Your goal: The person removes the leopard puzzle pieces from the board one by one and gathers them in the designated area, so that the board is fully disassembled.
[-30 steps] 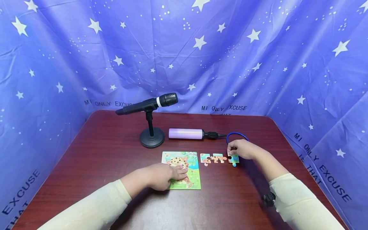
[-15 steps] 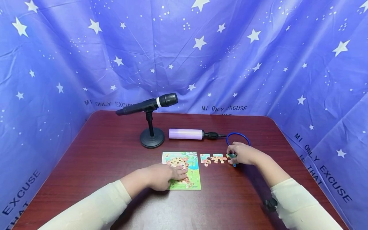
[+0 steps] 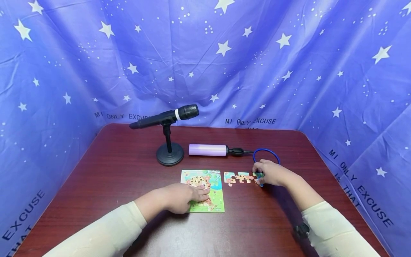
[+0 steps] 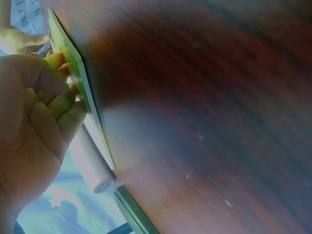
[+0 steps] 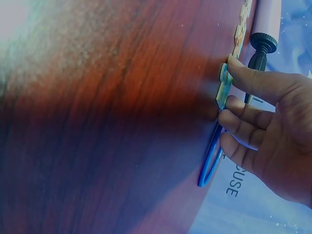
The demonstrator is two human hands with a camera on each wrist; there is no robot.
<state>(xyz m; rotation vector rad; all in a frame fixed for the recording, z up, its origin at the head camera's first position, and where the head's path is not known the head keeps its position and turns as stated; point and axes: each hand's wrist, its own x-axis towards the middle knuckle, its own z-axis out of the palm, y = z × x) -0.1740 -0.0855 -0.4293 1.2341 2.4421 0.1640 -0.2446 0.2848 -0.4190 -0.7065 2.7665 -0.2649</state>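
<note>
Green and blue are seen on the flat board (image 3: 218, 204), which is set near the middle of the red-brown table (image 3: 244, 230). A spotted animal is shown on it, and part of that picture is covered by the left hand (image 3: 183, 196). That hand is released: its fingers are laid on the board, mostly straight. To the right, apart from the board, the right piece (image 5: 224, 91) is pinched by the right hand (image 3: 271, 172), with the thumb on the near side and other fingers on the far side. Whether it is lifted from the table cannot be told. Between that piece and the board, the left piece (image 3: 229, 177) and the middle piece (image 3: 244, 177) are laid flat in a row, just beside each other. On the far side of the pieces, a blue ring (image 3: 267, 150) is partly hidden by the right hand, and its left edge is nearly met by the thin tip of a purple tube (image 3: 207, 150). Farther left, a black mic (image 3: 152, 120) is held at a slant by its stand (image 3: 170, 157). At the near left and near right, cream sleeves (image 3: 110, 226) are seen. Far beyond the table, blue cloth (image 3: 199, 46) is hung, dotted with white stars.
</note>
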